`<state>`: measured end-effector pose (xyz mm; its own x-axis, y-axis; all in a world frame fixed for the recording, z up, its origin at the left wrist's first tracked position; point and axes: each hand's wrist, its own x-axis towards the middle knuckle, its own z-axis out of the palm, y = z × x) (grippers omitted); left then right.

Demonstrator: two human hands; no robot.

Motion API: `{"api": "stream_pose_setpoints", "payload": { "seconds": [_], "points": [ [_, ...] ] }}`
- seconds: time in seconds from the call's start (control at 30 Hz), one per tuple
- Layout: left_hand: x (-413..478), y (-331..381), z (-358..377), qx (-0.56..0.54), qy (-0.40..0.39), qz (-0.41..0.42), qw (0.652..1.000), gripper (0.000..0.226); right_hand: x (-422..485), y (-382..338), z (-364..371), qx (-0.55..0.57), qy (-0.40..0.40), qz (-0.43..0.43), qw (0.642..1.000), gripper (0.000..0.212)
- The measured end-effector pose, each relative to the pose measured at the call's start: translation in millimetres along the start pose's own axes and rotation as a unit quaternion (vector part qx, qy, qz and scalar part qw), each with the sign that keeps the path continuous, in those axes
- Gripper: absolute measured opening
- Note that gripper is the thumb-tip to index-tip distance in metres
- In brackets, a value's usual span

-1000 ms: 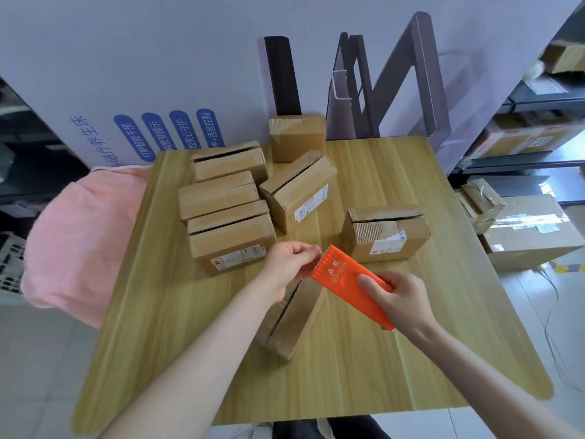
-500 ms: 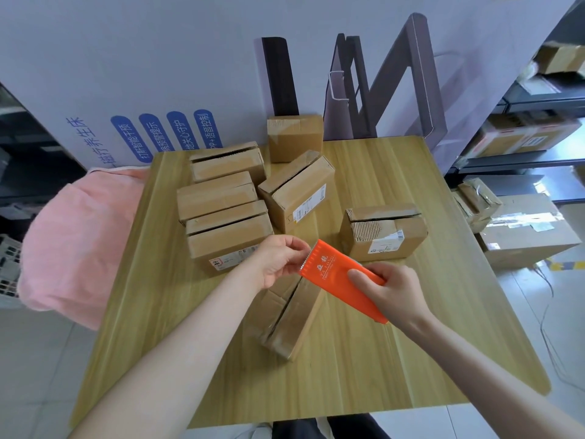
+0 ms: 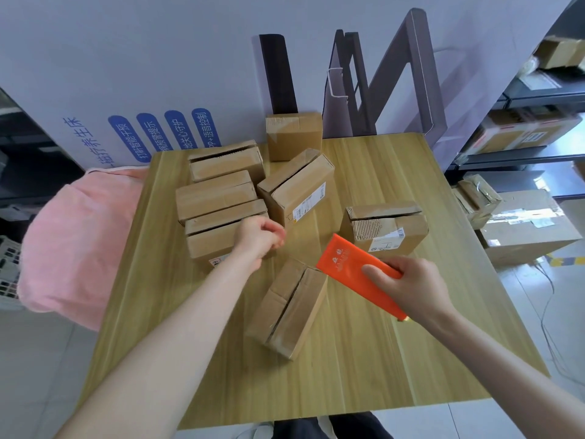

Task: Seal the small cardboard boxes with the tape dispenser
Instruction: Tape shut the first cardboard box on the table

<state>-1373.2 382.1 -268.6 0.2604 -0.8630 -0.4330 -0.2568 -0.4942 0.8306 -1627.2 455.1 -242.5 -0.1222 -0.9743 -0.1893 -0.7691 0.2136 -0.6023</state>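
Observation:
An orange tape dispenser is gripped by my right hand, its wide end hovering over the far end of a small cardboard box that lies at a slant on the wooden table. That box has an open seam along its top. My left hand is to the left of the dispenser, apart from it, with fingers curled and fingertips together. I see no tape between hand and dispenser. Another box with a torn flap sits behind the dispenser.
Three boxes lie packed together at the back left, with a tilted box and an upright one behind. A pink cloth bundle is left of the table. Larger cartons and shelves stand on the right.
My left hand was at the dispenser's wide edge and has drawn away to the left. The right hand and dispenser shifted slightly right.

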Motion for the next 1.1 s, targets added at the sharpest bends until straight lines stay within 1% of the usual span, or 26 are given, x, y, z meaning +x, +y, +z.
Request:
{"api": "stream_pose_setpoints", "payload": {
  "seconds": [0.03, 0.1, 0.33, 0.5, 0.63, 0.73, 0.87, 0.93, 1.1],
  "points": [
    [5, -3, -9, 0.004, 0.014, -0.007, 1.000, 0.026, -1, 8, -4, 0.004, -0.004, 0.009, 1.000, 0.021],
    [10, -11, -17, 0.009, 0.018, -0.017, 1.000, 0.020, -5, 20, -9, -0.002, -0.022, 0.017, 1.000, 0.017],
    [23, -45, 10, 0.020, 0.026, -0.045, 0.998, 0.015, 15, 40, 4, -0.095, -0.068, 0.049, 0.992, 0.027],
    [31, -51, 22, 0.029, 0.043, -0.051, 0.997, 0.012, 28, 49, 20, -0.119, -0.077, 0.067, 0.988, 0.036],
    [36, -55, 26, 0.046, 0.037, -0.058, 0.997, 0.012, 35, 50, 29, -0.137, -0.086, 0.074, 0.984, 0.037],
    [39, -66, 30, 0.054, 0.038, -0.079, 0.995, 0.010, 36, 49, 35, -0.158, -0.090, 0.083, 0.980, 0.037],
    [41, -78, 37, 0.026, 0.044, -0.105, 0.993, 0.008, 38, 47, 43, -0.183, -0.087, 0.086, 0.975, 0.036],
    [39, -80, 43, 0.020, 0.050, -0.098, 0.994, 0.007, 38, 46, 49, -0.189, -0.086, 0.088, 0.974, 0.037],
    [31, -85, 51, 0.025, 0.093, -0.059, 0.994, 0.005, 36, 44, 62, -0.195, -0.072, 0.096, 0.973, 0.040]
  ]
}}
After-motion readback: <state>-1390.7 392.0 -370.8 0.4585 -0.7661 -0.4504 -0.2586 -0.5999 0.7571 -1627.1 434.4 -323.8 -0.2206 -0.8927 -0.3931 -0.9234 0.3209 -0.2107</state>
